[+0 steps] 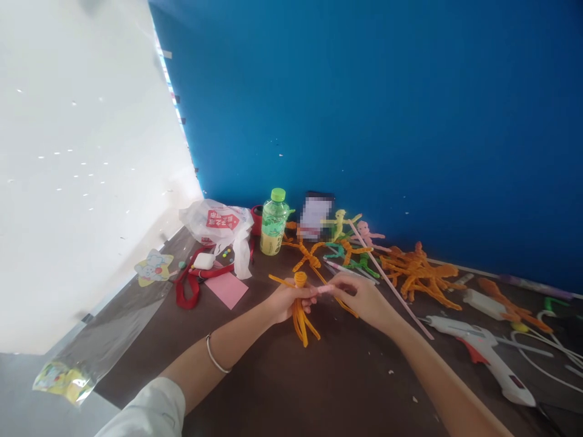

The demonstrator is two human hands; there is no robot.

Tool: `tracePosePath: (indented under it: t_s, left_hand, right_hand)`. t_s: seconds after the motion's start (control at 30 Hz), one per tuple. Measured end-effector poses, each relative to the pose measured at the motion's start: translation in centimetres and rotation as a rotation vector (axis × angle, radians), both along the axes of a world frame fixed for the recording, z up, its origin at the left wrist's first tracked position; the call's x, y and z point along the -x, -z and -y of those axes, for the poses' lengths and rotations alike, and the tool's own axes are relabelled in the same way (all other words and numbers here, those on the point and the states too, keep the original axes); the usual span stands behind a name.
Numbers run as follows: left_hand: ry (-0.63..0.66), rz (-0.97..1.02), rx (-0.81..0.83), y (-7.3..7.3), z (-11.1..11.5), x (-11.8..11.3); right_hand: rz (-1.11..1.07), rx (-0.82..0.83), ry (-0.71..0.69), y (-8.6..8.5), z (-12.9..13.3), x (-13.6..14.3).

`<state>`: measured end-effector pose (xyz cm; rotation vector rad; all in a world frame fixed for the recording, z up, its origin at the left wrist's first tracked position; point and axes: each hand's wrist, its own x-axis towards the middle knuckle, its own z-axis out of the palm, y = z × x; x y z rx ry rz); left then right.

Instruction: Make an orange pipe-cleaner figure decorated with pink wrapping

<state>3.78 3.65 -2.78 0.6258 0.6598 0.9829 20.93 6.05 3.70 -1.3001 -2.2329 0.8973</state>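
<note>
My left hand (291, 301) is closed around a bundle of orange pipe cleaners (300, 278), whose top is coiled into a round knob. Loose orange ends hang below the fingers, and one strand sticks out to the left. Between my two hands runs a short pale pink piece (325, 289), possibly a pipe cleaner. My right hand (364, 298) pinches its right end with thumb and forefinger. Another orange pipe cleaner strand (347, 308) passes beneath the right fingers. The inner part of the grip is hidden by my fingers.
Behind my hands stand a green-capped bottle (274, 224) and a phone (316, 215). Finished pipe-cleaner figures (308, 255) and an orange pile (414, 270) lie rightward. A glue gun (485, 352) rests at right, a plastic bag (218, 221) and pink paper (228, 289) at left.
</note>
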Motion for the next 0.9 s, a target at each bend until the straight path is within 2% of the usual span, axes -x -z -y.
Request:
tracePosePath:
  t_s: [0.1,0.23,0.33,0.43,0.53,0.6,0.77,0.9]
  left_hand:
    - [0.121,-0.049,-0.028,-0.1,0.1,0.1]
    - [0.178,-0.129,-0.049,0.0,0.2,-0.1]
    - [0.118,-0.203,-0.04,0.4,0.3,-0.5]
    - [0.004,-0.256,-0.065,0.9,0.3,-1.1]
    - [-0.055,-0.247,-0.082,1.1,0.3,-1.3]
    - [-0.071,-0.215,-0.081,0.9,0.3,-1.4]
    - [-0.097,-0.211,-0.097,0.4,0.4,-1.4]
    - [-0.145,-0.243,-0.091,0.5,0.5,-1.5]
  right_hand:
    - [0.103,0.043,-0.077,-1.4,-0.4,-0.2]
    - [0.197,0.152,-0.124,-2.4,-0.8,0.1]
    - [0.168,0.269,-0.093,-2.1,-0.9,0.7]
    - [0.063,0.388,0.007,-1.0,-0.7,1.3]
    - [0.045,0.269,0.086,0.3,-0.4,1.5]
    - [0.046,0.156,0.071,0.7,-0.3,1.4]
    - [0.085,0.024,0.065,0.3,-0.3,1.1]
    - [0.119,-0.197,0.152,0.5,0.5,1.7]
